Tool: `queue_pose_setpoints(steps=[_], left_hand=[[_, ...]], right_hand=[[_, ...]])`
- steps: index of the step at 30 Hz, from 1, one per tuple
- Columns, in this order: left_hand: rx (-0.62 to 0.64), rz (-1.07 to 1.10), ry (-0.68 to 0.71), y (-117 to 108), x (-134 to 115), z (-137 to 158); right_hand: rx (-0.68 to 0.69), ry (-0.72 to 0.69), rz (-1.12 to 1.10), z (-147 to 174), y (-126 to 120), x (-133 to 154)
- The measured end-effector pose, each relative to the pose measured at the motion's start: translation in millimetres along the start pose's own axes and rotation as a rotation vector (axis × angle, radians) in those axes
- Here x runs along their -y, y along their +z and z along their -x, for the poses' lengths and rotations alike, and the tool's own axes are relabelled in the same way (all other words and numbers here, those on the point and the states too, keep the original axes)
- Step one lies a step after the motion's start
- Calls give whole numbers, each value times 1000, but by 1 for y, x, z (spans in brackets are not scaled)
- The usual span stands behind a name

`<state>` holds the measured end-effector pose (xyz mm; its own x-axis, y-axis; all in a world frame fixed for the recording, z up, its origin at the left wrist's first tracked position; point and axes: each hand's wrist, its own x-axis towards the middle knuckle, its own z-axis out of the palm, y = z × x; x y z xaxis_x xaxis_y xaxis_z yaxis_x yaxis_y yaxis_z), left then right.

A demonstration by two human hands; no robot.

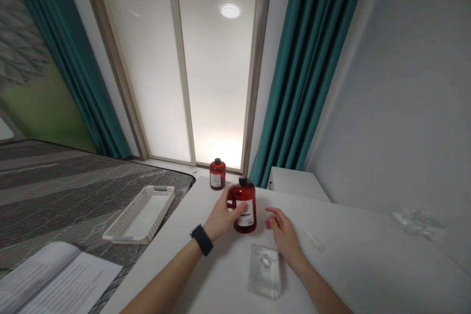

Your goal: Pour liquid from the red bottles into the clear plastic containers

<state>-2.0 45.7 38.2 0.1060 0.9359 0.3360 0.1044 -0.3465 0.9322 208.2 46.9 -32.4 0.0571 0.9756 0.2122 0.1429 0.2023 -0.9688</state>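
A red bottle (245, 212) with a black cap and a white label stands upright near the middle of the white table. Round its left side my left hand (225, 213) is closed, thumb across the label. To the right of the bottle, apart from it, my right hand (282, 235) has its index finger stretched out and the other fingers curled, with nothing visible in them. A clear square block-like container (264, 274) with a round opening lies on the table, just left of my right wrist. Farther back stands a second, similar red bottle (217, 176).
A white perforated basket (162, 216) and an open book (69, 279) lie on the grey mattress (91, 191) at left. On the white table (353, 255), clear crumpled plastic (419, 223) lies at far right. A white cabinet (298, 181) stands behind the table.
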Motion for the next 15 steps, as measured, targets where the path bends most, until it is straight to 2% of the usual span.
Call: queue_pose_setpoints(steps=[3, 6, 11, 15], left_hand=[[-58, -173, 84, -23, -4, 6], [-121, -276, 124, -56, 5, 7], [-227, -342, 98, -110, 33, -11], [-287, -341, 74, -133, 51, -30]], right_hand=[[-31, -10, 23, 1, 0, -6], [-26, -20, 41, 2, 1, -10], [-12, -25, 70, 3, 2, -10], [-4, -22, 124, 4, 1, -13]])
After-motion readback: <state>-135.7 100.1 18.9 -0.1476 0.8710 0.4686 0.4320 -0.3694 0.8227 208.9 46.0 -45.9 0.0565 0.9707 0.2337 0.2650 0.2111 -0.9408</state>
